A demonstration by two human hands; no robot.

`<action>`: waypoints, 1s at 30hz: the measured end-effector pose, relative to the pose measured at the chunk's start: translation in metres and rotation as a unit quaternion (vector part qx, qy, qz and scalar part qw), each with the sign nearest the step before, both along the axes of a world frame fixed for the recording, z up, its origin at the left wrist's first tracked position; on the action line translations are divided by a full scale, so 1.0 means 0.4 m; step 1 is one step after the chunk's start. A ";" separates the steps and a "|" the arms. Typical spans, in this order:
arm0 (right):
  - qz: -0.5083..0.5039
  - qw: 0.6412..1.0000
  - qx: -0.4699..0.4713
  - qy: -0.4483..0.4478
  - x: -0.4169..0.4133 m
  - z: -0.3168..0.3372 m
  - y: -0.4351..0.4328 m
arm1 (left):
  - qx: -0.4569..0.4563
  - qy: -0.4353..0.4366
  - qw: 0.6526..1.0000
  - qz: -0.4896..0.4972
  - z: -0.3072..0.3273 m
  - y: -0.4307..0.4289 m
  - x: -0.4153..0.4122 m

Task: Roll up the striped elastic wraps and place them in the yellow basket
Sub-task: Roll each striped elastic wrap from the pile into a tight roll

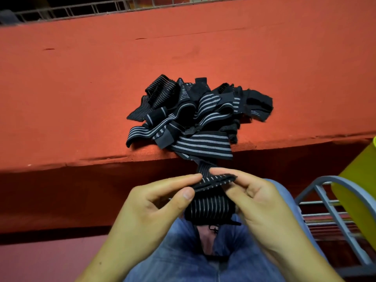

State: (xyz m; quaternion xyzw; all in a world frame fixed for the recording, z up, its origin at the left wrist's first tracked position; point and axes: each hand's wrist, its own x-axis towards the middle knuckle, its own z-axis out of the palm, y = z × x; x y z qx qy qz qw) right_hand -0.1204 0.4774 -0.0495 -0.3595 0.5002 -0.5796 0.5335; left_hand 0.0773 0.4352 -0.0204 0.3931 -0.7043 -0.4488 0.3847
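Note:
A tangled pile of black elastic wraps with white stripes [195,112] lies on the red surface [81,88], near its front edge. One wrap [210,206] trails from the pile over the edge down to my hands above my lap. My left hand [160,202] pinches its folded end between thumb and forefinger. My right hand [256,202] pinches the same end from the right side. A striped length hangs below my fingers. The yellow basket [356,188] shows only partly at the right edge.
A grey metal frame with bars [327,204] stands at the lower right, beside the basket. A wire rail [91,7] runs along the far side of the red surface. My blue jeans [183,259] fill the bottom of the view.

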 end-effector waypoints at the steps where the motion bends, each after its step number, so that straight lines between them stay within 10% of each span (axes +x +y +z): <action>1: 0.006 1.000 0.009 -0.010 -0.001 -0.002 0.000 | -0.005 -0.005 1.000 0.000 0.002 0.001 -0.001; 30: 0.070 0.995 0.040 0.054 0.017 -0.042 0.015 | 0.007 0.042 0.997 0.068 -0.027 0.024 0.004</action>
